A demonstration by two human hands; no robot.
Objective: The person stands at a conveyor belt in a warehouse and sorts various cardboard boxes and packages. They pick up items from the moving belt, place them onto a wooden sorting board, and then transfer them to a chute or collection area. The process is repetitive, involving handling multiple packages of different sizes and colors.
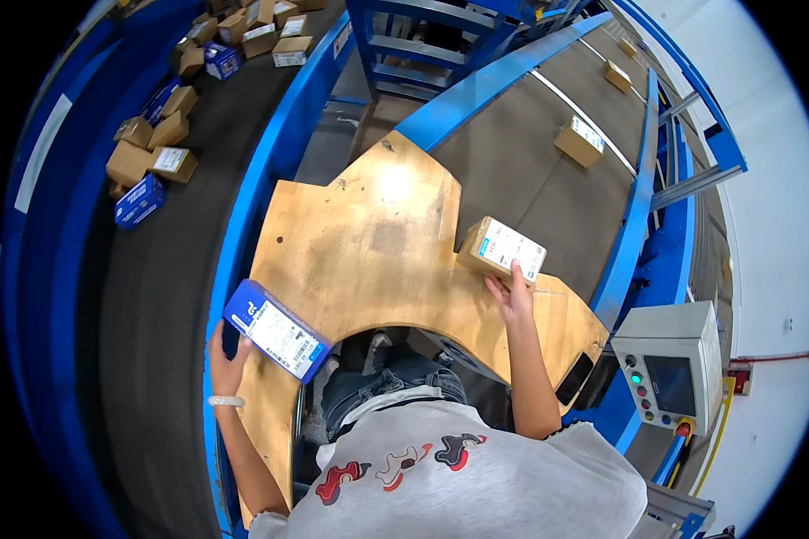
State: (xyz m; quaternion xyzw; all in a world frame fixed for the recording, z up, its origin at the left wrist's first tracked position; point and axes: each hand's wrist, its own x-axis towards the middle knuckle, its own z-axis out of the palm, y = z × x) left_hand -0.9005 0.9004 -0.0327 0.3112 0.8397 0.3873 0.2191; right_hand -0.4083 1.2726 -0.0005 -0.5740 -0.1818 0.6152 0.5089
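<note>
At the left edge of the wooden worktop (371, 256), my left hand (228, 367) holds the near-left end of a blue carton (280, 333). A white shipping label with a barcode covers much of the carton's upper face. On the other side, my right hand (514, 293) grips a brown cardboard box (475, 246), thumb on its white label and fingers at its lower near side. That box is at the worktop's right edge, where the right conveyor belt (532, 168) meets it.
Left of a blue rail (263, 162), a dark conveyor belt (168, 283) carries several brown boxes (129, 162) and blue cartons (140, 201). Another labelled box (580, 141) lies on the right belt. A phone (574, 378) and a control box (667, 370) are at right.
</note>
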